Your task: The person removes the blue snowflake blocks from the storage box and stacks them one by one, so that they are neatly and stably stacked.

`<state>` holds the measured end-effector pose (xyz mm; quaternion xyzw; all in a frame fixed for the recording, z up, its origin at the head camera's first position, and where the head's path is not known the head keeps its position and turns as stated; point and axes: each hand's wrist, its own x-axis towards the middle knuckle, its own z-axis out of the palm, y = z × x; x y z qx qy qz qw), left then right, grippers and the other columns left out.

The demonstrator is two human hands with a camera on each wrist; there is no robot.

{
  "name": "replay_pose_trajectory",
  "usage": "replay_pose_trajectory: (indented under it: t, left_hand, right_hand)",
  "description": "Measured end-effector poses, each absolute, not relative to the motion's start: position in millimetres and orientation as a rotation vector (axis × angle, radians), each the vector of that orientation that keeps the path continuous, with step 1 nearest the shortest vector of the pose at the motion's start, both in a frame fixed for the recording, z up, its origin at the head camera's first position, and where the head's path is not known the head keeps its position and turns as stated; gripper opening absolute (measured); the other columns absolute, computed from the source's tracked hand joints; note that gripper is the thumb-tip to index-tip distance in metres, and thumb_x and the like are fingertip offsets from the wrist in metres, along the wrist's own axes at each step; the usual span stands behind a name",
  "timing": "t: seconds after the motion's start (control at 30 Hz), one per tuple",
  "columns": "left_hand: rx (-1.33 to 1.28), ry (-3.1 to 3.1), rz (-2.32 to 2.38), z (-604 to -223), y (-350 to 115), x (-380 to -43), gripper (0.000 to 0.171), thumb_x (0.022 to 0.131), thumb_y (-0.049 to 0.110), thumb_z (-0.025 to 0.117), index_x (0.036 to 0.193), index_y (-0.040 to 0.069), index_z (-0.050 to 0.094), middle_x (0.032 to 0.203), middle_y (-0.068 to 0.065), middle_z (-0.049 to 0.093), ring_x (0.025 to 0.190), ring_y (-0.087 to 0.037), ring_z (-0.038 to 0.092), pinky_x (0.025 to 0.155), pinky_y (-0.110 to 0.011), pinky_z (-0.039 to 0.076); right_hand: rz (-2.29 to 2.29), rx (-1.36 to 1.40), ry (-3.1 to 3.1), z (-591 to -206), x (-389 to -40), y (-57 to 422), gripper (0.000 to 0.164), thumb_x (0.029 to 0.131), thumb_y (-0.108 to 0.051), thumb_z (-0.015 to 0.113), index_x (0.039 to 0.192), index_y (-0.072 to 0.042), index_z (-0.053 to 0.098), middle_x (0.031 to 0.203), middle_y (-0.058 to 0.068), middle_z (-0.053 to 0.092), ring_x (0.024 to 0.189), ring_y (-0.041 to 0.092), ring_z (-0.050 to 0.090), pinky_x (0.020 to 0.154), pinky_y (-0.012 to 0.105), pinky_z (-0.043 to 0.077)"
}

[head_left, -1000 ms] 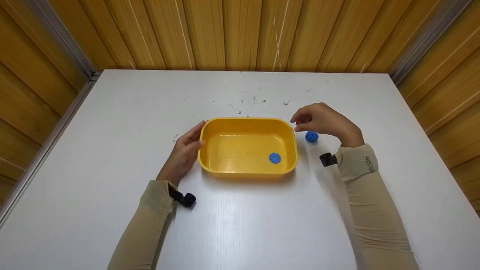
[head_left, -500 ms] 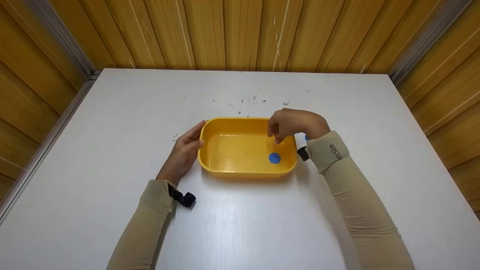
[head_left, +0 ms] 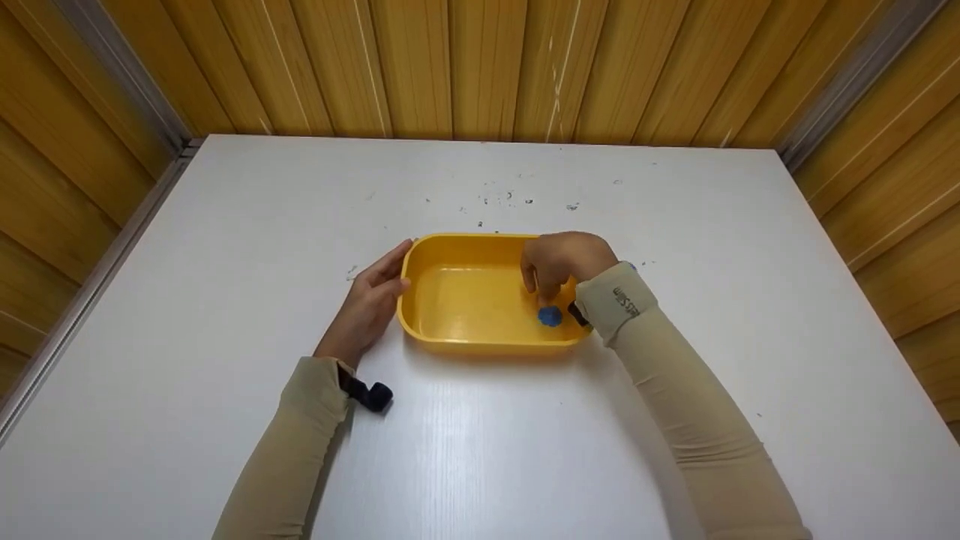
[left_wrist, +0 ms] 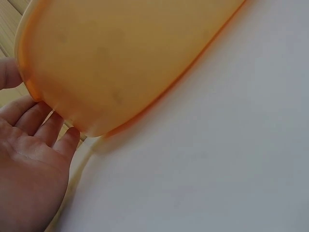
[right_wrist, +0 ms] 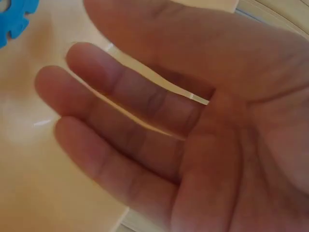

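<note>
A yellow plastic tub (head_left: 480, 344) stands on the white table. My left hand (head_left: 367, 307) holds its left end, thumb at the rim and fingers against the outer wall; the left wrist view shows the fingertips (left_wrist: 72, 135) on that wall. Inside the tub, toward the right, lies a flat blue notched disc (head_left: 550, 317). My right hand (head_left: 562, 262) reaches down into the tub, fingers pointing downward just over the disc. In the right wrist view its fingers (right_wrist: 82, 96) are loosely extended with nothing between them, and the disc (right_wrist: 14, 19) shows partly at the corner.
A blue ball on the table right of the tub is nearly hidden behind the right wrist, with a sliver of the ball (head_left: 632, 267) showing. Yellow wood-look panels (head_left: 480, 67) border the table (head_left: 465, 450) at the back and sides.
My right hand has moved left from above the blue ball, over the tub's right rim, and down to the disc. The left hand and the tub have stayed in place.
</note>
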<state>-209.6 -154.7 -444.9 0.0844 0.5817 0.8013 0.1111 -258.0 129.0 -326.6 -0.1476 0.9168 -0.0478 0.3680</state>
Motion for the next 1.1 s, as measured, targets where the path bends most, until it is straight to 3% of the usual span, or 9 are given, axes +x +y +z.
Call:
replay_pose_trajectory:
  t: [0.17, 0.3, 0.57, 0.87, 1.1]
  left_hand:
    - [0.224, 1.702, 2.348, -445.2, -155.0, -210.9, 0.067, 0.099, -0.006, 0.046, 0.161, 0.007, 0.027, 0.170, -0.006, 0.026, 0.158, -0.018, 0.024, 0.129, -0.033, 0.022]
    - [0.208, 1.681, 2.347, -445.1, -154.7, -211.2, 0.068, 0.098, -0.007, 0.046, 0.162, 0.007, 0.026, 0.171, -0.006, 0.025, 0.159, -0.018, 0.023, 0.130, -0.034, 0.021]
    - [0.228, 1.678, 2.362, -444.5, -154.8, -210.6, 0.067, 0.099, -0.006, 0.047, 0.161, 0.006, 0.028, 0.170, -0.007, 0.026, 0.158, -0.019, 0.023, 0.130, -0.034, 0.020]
    - [0.258, 1.688, 2.357, -444.7, -154.9, -210.7, 0.066, 0.099, -0.006, 0.047, 0.161, 0.006, 0.028, 0.170, -0.006, 0.028, 0.158, -0.018, 0.025, 0.130, -0.034, 0.022]
    - [0.273, 1.681, 2.352, -445.6, -155.7, -210.8, 0.066, 0.100, -0.006, 0.046, 0.162, 0.006, 0.026, 0.170, -0.007, 0.025, 0.159, -0.019, 0.022, 0.130, -0.035, 0.022]
  right_hand:
    - [-0.119, -0.313, 2.360, -332.5, -256.5, 124.9, 0.009, 0.085, -0.008, 0.079, 0.087, -0.011, 0.071, 0.086, 0.005, 0.061, 0.080, 0.022, 0.057, 0.060, 0.025, 0.050]
    - [-0.093, -0.284, 2.393, -340.5, -254.3, 123.0, 0.018, 0.081, -0.004, 0.080, 0.075, -0.012, 0.065, 0.075, 0.003, 0.056, 0.068, 0.018, 0.056, 0.051, 0.022, 0.047]
    - [-0.115, -0.256, 2.441, -350.1, -251.9, 123.7, 0.026, 0.074, 0.001, 0.083, 0.074, -0.014, 0.061, 0.075, 0.002, 0.056, 0.067, 0.019, 0.059, 0.051, 0.023, 0.049]
    - [-0.284, -0.292, 2.353, -357.9, -258.7, 126.4, 0.029, 0.082, -0.005, 0.080, 0.070, -0.013, 0.055, 0.066, 0.000, 0.057, 0.061, 0.016, 0.057, 0.050, 0.022, 0.042]
    - [-0.331, -0.428, 2.402, -359.7, -263.8, 122.9, 0.019, 0.085, -0.011, 0.082, 0.082, -0.013, 0.063, 0.081, 0.001, 0.060, 0.080, 0.021, 0.057, 0.066, 0.028, 0.044]
